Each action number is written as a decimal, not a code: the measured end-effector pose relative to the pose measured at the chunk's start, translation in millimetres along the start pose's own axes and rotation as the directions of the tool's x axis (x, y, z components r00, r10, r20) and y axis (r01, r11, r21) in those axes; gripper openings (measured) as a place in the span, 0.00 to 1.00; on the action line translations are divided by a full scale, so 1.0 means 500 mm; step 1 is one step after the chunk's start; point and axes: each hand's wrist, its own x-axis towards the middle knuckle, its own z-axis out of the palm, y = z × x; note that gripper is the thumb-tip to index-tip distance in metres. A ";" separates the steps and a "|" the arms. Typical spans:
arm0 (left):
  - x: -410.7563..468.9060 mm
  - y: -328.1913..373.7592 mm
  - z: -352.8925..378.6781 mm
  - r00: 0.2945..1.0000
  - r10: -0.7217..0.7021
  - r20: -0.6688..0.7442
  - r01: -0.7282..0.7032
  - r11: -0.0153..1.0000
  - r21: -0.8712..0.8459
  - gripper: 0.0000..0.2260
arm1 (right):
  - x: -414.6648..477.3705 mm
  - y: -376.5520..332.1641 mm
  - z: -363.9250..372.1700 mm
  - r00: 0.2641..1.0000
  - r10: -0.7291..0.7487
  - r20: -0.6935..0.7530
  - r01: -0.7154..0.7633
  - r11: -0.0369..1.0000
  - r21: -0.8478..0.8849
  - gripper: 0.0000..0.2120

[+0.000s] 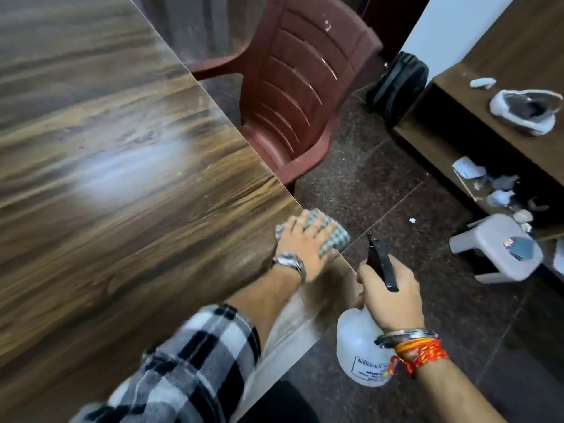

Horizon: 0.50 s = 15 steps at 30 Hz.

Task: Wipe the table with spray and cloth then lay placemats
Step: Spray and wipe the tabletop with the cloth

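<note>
The cloth [331, 236] lies at the table's [106, 178] right edge under the left hand [300, 245], with the spray bottle [357, 346] in the right hand [390, 297] just off that edge. Beyond stands a chair [299, 96], perhaps a bag [396, 83] behind it, a stool [494, 248] farther right.

- The spray bottle [355, 340], at the near right, carries a white label [367, 369] with a thin dark frame. The label's top line is in capitals and begins "KI". The next letters look like "SSM" but are blurred, so that reading is unsure.
- Under that line run a few smaller dark lines, too blurred to read. Red and orange thread bands [418, 354] on the wrist cover the label's right part.
- The grey stool [488, 239] on the floor at the right bears a coloured sticker [520, 247]. No letters can be made out on it.
- The wristwatch [290, 261] dial is too small to read.
</note>
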 end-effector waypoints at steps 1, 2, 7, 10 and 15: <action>-0.024 0.043 0.014 0.997 0.063 0.035 -0.063 0.998 -0.012 0.30 | -0.012 0.001 -0.004 1.000 0.006 -0.012 -0.007 1.000 -0.004 0.09; -0.051 0.083 0.030 0.988 0.133 0.078 -0.132 0.991 -0.019 0.29 | -0.025 0.001 -0.007 1.000 0.007 -0.026 -0.007 1.000 -0.010 0.10; -0.159 0.177 0.068 0.962 0.237 0.135 -0.236 0.971 -0.027 0.25 | -0.106 -0.003 -0.013 0.996 0.008 -0.085 -0.008 1.000 0.001 0.10; -0.194 0.114 0.072 0.977 0.171 0.130 -0.163 0.984 -0.073 0.25 | -0.148 0.002 -0.001 0.997 0.027 -0.079 -0.025 0.999 0.021 0.11; -0.229 -0.115 0.022 0.946 -0.325 -0.022 0.314 0.928 -0.201 0.27 | -0.232 -0.009 0.040 0.999 0.019 -0.042 -0.018 1.000 0.024 0.09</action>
